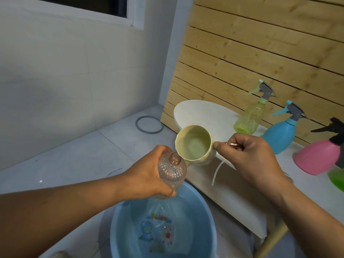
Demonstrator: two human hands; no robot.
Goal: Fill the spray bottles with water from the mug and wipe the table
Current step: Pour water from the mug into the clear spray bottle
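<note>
Nearest the camera, at six o'clock, a blue basin [128, 237] of water is set on the floor, and the work is carried out directly above it, presumably so that any spill is caught. An uncapped clear bottle [172, 175] is held over the basin by the left hand [149, 175], the grip wrapped closed around its ribbed body, and it is tilted so that its open neck is turned toward one o'clock, at the mug. The cream mug [194, 147] is held just beside that neck by the right hand [256, 159], the grip pinched narrow on the metallic handle [233, 144]; its rim is tipped toward the bottle, and water can be seen inside. No stream is visible, so the pour is judged about to start or just broken off.

A thin white dip tube [216, 173] hangs at the edge of the surface [204, 112], likely belonging to the removed sprayer.

From two to three o'clock, a yellow-green spray bottle [249, 118], a blue spray bottle [279, 136] and a pink spray bottle [316, 159] are stood in a row on the white surface, heads fitted; whether they are filled cannot be told. A green object [337, 177] is cut off at the right edge.

Behind the surface a slatted wooden wall [260, 53] rises. A grey ring [149, 125] lies on the pale tiled floor [74, 155] at eleven o'clock, below a white wall and a window frame [134, 13].
</note>
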